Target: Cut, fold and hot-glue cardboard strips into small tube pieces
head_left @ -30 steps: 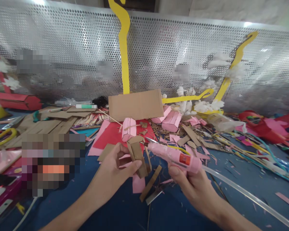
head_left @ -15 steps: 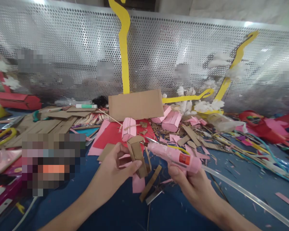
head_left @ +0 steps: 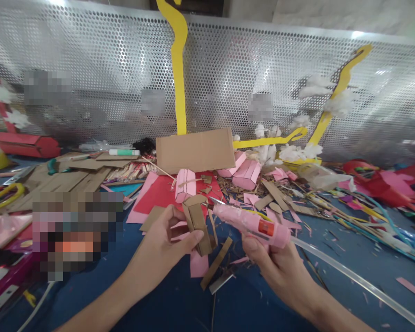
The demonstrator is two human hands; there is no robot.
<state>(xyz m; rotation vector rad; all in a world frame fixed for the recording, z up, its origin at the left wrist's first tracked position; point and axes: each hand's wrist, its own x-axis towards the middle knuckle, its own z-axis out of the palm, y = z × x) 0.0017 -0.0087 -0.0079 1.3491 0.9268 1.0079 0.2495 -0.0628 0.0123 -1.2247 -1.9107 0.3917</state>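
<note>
Between the thumb and fingers of my left hand [head_left: 174, 240] is a small folded cardboard box [head_left: 196, 228], tilted, with a loose flap on its right side. My right hand [head_left: 273, 260] grips a pink glue gun [head_left: 251, 223] by its handle. A long clear glue stick [head_left: 356, 280] trails out of its back end. The gun's nozzle points left, close to the box's upper right edge; whether they touch I cannot tell. Just behind the box stands a pink paper-covered block [head_left: 186, 184]. Below it lie a cardboard strip [head_left: 217, 263] and a metal blade [head_left: 222, 281].
A larger cardboard box [head_left: 195, 150] with yellow strips stands behind. More pink blocks [head_left: 247, 174] sit right of it. Cardboard sheets [head_left: 86, 177] and a white glue tube [head_left: 123, 152] lie left; scraps cover the blue table [head_left: 263, 304]. A perforated metal panel [head_left: 228, 74] rises at the back.
My right hand and the glue gun have shifted very slightly to the right. My left hand and the small cardboard box look the same.
</note>
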